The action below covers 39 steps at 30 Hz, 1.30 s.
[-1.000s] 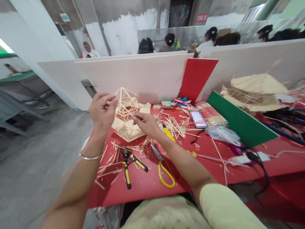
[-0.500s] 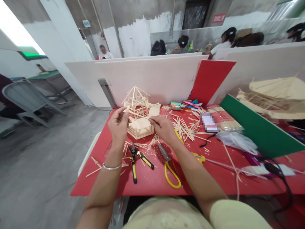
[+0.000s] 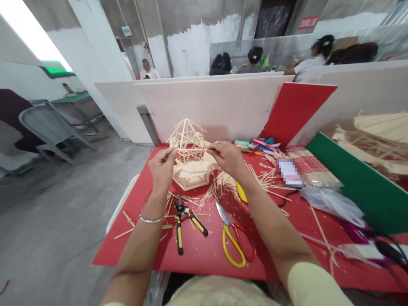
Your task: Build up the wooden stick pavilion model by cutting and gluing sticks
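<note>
A thin wooden stick stretches level between my two hands. My left hand pinches its left end between thumb and fingers, and my right hand grips the right end. Just behind and below it stands a small pavilion-like model built of pale sticks, with a slatted lower roof and an open, pointed frame on top. My hands partly cover its sides. Nearer to me on the red tabletop lie yellow-and-black pliers with spread handles, and scissors with one yellow and one red handle loop.
Loose sticks and scraps litter the right of the model. Farther right are a phone, bundled sticks, a plastic bag and a green board. White panels close off the back; people sit beyond them.
The stick, formerly slanting down to the right, is now level. My right hand has risen and moved slightly right. The view has shifted a little; the red scissor handle now shows.
</note>
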Each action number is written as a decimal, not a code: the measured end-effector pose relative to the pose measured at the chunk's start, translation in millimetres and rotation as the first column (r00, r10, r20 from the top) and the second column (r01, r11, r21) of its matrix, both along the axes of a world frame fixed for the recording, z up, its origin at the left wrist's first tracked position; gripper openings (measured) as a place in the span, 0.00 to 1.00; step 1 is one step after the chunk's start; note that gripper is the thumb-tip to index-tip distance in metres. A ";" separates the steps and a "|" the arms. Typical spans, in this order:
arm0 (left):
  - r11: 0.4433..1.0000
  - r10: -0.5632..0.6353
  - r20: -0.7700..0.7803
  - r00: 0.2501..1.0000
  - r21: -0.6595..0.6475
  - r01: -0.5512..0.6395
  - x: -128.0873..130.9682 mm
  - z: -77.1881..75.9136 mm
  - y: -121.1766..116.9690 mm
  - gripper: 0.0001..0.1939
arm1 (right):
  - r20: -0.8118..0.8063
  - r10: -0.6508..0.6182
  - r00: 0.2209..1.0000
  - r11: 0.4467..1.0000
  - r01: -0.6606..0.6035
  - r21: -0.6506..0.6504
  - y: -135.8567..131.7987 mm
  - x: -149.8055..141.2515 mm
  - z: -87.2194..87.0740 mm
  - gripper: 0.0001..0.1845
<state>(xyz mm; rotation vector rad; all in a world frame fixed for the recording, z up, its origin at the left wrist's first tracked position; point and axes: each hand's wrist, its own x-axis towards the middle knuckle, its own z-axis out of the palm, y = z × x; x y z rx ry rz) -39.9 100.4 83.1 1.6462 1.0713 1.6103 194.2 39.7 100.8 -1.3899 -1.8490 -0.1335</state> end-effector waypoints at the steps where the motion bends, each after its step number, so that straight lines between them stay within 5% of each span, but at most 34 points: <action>1: 1.000 0.000 0.010 1.000 -0.016 0.000 0.6 -0.1 0.4 0.16 | 0.004 0.013 1.000 1.000 -0.013 0.003 3.2 2.2 0.7 0.17; 18: 0.993 0.030 -0.098 0.995 0.117 -0.019 13.7 5.6 32.7 0.12 | 0.159 -0.025 0.987 0.995 0.010 0.097 50.3 18.5 21.6 0.19; 28: 0.978 0.103 -0.195 0.975 0.199 -0.063 16.9 13.0 28.8 0.10 | 0.247 -0.059 0.967 0.990 0.025 0.137 61.8 8.1 24.9 0.18; 39: 0.994 0.043 -0.137 0.990 0.104 -0.028 16.4 12.5 33.8 0.11 | 0.243 -0.030 0.969 0.994 0.003 0.111 65.0 6.8 26.9 0.17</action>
